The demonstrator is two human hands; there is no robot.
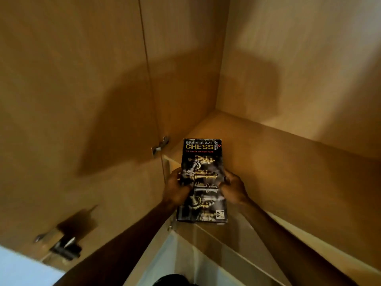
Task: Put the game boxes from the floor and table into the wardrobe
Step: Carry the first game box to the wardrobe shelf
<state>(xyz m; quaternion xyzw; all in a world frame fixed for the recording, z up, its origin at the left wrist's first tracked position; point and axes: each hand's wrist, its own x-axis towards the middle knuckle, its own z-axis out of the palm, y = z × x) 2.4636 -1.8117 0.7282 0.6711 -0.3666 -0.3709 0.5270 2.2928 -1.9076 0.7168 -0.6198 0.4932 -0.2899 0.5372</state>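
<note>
A dark chess game box with gold lettering and pictures of chess pieces lies flat, long side pointing into the wooden wardrobe. My left hand grips its left edge and my right hand grips its right edge, thumbs on the lid. The far end of the box is over the wardrobe shelf; its near end sticks out past the shelf's front edge. Whether the box rests on the shelf or hovers just above it is unclear.
The open wardrobe door stands at the left, with a metal hinge near the box and another hinge lower left. The shelf's back wall and right side wall enclose the compartment. A pale floor shows at the bottom.
</note>
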